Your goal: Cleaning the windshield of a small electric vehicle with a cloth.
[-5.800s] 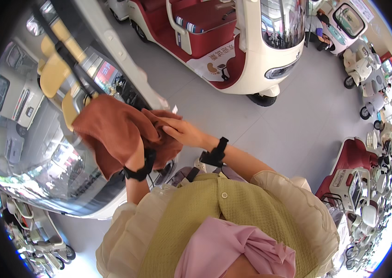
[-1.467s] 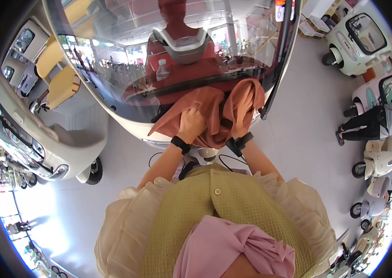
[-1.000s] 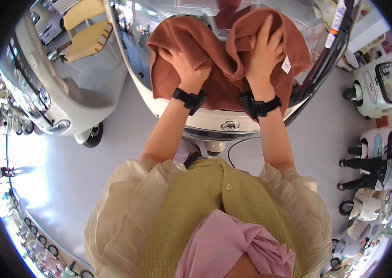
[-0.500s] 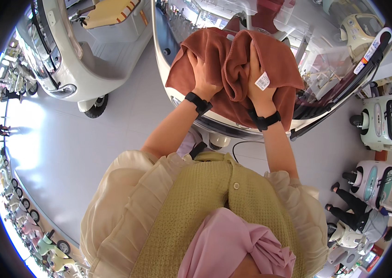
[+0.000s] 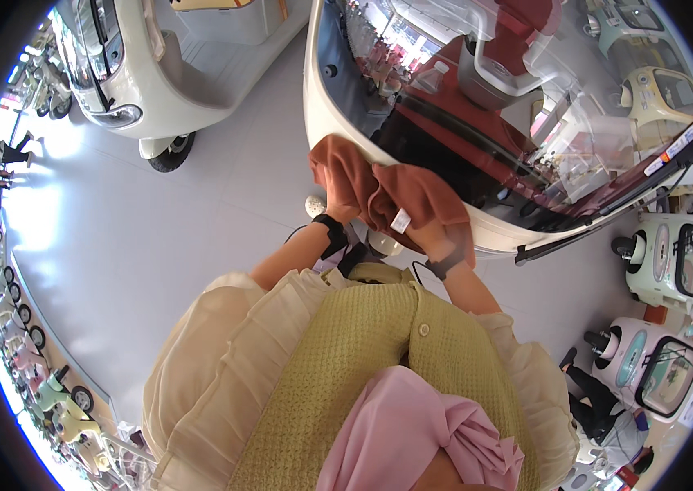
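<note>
A rust-brown cloth (image 5: pixel 416 190) with a small white tag hangs in folds between my hands, at the lower front edge of a cream-coloured small vehicle (image 5: pixel 490 236). My left hand (image 5: pixel 342 199) is closed on the cloth's left part, its fingers partly covered by the fabric. Gripping the right part beside the tag is my right hand (image 5: pixel 432 239), fingers mostly hidden in the folds. The cloth overlaps the bodywork below the windshield (image 5: pixel 445 123); whether it presses on the panel, I cannot tell. Dark bands circle both wrists.
A wiper (image 5: pixel 592 225) lies along the windshield's lower right. Another pale scooter-like vehicle (image 5: pixel 191 119) stands at the left on the grey floor (image 5: pixel 158 237). More small vehicles line both sides, with a person (image 5: pixel 608 413) at the lower right.
Both hands have come down and nearer to me with the cloth, from the windshield to the lower front edge. The cloth is more bunched, and more of the windshield shows.
</note>
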The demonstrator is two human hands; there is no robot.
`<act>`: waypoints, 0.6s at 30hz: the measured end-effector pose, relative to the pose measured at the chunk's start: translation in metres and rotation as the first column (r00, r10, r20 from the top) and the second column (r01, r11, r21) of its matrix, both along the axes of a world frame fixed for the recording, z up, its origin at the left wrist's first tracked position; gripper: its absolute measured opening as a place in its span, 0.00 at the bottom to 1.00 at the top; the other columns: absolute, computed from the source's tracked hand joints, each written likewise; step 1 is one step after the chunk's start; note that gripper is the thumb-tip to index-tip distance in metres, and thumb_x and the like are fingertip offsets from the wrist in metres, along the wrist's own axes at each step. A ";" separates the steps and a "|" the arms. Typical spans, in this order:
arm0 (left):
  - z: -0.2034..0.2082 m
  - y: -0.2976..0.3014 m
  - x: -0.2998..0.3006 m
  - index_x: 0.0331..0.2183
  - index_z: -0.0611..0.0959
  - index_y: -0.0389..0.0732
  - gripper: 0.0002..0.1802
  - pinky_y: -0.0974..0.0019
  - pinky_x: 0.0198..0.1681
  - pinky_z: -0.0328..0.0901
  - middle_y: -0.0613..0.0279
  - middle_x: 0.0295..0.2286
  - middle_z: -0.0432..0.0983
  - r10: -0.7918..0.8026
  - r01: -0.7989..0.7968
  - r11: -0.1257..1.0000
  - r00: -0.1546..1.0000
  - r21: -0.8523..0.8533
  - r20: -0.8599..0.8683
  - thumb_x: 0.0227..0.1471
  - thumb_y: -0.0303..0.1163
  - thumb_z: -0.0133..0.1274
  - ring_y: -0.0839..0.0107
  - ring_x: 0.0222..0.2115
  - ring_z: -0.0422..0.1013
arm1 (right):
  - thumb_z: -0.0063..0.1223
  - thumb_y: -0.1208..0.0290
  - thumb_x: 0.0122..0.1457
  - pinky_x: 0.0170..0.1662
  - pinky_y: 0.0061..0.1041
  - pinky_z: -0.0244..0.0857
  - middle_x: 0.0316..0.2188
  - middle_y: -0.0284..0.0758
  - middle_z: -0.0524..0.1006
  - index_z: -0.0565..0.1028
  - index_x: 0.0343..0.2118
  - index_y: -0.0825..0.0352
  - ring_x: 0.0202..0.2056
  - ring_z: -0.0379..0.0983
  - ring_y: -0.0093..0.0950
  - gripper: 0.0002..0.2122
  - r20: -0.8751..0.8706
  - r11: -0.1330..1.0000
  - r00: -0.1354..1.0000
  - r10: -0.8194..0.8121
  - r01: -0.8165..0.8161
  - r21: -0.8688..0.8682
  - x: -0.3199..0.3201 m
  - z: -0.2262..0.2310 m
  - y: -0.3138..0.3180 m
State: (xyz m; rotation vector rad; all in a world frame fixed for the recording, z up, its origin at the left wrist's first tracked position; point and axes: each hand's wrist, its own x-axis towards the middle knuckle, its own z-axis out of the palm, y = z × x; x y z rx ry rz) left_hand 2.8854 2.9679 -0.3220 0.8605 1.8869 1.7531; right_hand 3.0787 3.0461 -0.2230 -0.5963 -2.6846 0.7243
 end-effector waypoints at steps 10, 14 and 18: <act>0.077 0.057 -0.112 0.66 0.52 0.43 0.48 0.63 0.63 0.51 0.53 0.63 0.52 0.140 -0.175 0.976 0.959 -0.127 -0.247 0.53 0.51 0.55 0.55 0.63 0.53 | 0.52 0.66 0.61 0.59 0.38 0.59 0.56 0.41 0.68 0.66 0.61 0.62 0.57 0.65 0.40 0.24 -0.091 0.906 0.989 0.120 -0.072 0.417 -0.078 0.119 0.021; 0.146 0.079 -0.151 0.65 0.54 0.43 0.45 0.64 0.63 0.50 0.55 0.63 0.53 0.114 -0.125 0.992 0.903 0.000 -0.414 0.54 0.51 0.53 0.57 0.63 0.53 | 0.48 0.61 0.63 0.66 0.37 0.49 0.63 0.42 0.59 0.58 0.65 0.62 0.64 0.54 0.41 0.28 -0.174 0.916 0.982 0.068 0.007 0.400 -0.120 0.104 0.036; 0.134 0.078 -0.162 0.65 0.55 0.44 0.42 0.65 0.63 0.50 0.56 0.63 0.54 0.014 -0.033 0.999 0.909 -0.039 -0.416 0.56 0.50 0.51 0.59 0.63 0.53 | 0.46 0.60 0.63 0.66 0.38 0.47 0.65 0.41 0.57 0.57 0.65 0.62 0.65 0.53 0.41 0.28 0.020 0.760 0.999 -0.026 0.007 0.650 -0.134 0.078 0.044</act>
